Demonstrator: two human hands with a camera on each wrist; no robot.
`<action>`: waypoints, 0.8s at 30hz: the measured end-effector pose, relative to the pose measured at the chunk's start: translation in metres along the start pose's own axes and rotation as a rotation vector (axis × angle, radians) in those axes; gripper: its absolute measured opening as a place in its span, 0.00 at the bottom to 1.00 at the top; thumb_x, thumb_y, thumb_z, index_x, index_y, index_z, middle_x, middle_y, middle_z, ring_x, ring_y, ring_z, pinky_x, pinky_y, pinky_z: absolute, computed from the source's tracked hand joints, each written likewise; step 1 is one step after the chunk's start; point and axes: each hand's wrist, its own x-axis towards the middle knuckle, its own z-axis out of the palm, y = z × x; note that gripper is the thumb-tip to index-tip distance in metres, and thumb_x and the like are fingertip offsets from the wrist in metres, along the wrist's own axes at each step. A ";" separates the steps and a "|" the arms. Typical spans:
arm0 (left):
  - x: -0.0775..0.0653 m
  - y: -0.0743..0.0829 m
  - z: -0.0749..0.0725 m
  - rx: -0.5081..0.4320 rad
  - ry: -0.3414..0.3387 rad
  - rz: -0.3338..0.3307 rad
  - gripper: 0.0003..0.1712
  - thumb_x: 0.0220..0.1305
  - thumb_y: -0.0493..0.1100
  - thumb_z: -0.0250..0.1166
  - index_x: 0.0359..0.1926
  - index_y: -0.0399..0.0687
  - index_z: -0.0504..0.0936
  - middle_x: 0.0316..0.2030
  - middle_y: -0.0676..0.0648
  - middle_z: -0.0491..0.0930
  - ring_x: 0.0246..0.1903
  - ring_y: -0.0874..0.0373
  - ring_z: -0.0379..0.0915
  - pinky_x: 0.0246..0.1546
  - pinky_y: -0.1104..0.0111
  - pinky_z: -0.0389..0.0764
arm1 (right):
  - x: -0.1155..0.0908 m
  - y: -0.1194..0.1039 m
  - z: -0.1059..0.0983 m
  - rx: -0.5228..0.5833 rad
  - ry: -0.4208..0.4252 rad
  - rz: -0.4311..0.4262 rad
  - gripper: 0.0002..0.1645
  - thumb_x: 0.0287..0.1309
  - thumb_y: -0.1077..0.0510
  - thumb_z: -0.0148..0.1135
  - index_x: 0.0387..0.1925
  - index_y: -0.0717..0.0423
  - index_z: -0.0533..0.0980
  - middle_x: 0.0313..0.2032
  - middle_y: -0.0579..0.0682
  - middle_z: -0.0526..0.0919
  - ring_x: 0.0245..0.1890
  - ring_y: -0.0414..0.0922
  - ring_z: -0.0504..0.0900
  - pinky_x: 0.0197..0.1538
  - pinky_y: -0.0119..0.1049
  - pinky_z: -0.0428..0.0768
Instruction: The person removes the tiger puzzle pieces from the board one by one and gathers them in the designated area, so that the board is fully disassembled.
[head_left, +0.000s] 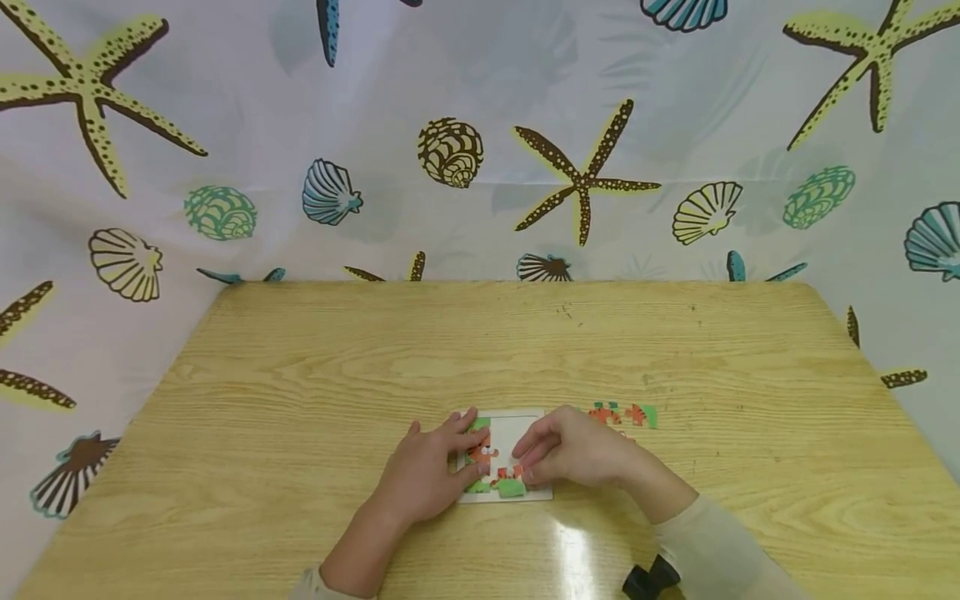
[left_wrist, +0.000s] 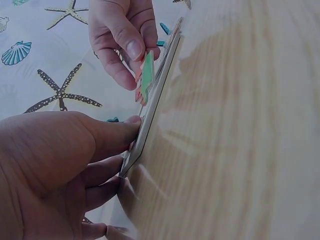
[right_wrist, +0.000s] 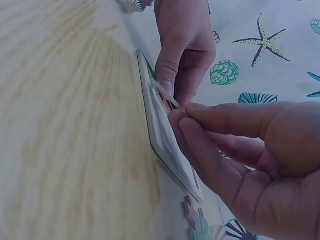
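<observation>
The board (head_left: 510, 433) was touched on its left side by the left hand (head_left: 426, 473); above its near part, a piece (head_left: 512, 487) was pinched by the right hand (head_left: 583, 448). Loose pieces (head_left: 649, 416) were scattered on the worktop (head_left: 300, 350), bordered by a printed cloth (head_left: 465, 67).

A yellowish wood-grain desk (head_left: 337, 350) fills the lower view, small dark marks (head_left: 567, 313) dotting its far part. White fabric (head_left: 255, 100) printed with yellow-and-brown starfish (head_left: 582, 181) and blue, yellow and green seashells (head_left: 327, 193) rises behind it and along both sides. A bright reflection (head_left: 573, 554) gleams on the near surface.
</observation>
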 end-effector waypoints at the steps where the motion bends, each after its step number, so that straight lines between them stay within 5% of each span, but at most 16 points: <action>1: 0.000 0.000 0.000 -0.001 0.000 0.000 0.25 0.68 0.48 0.72 0.64 0.47 0.84 0.72 0.45 0.71 0.73 0.43 0.65 0.73 0.32 0.50 | 0.000 0.000 -0.001 -0.004 -0.005 0.001 0.12 0.61 0.68 0.71 0.47 0.66 0.84 0.36 0.51 0.90 0.39 0.42 0.88 0.47 0.36 0.85; 24: 0.000 -0.001 0.000 -0.008 -0.004 -0.009 0.25 0.68 0.49 0.72 0.63 0.49 0.84 0.72 0.47 0.71 0.73 0.45 0.65 0.74 0.33 0.50 | -0.007 0.001 -0.021 -0.040 0.000 -0.043 0.10 0.62 0.69 0.69 0.45 0.66 0.87 0.38 0.50 0.90 0.41 0.42 0.87 0.46 0.32 0.84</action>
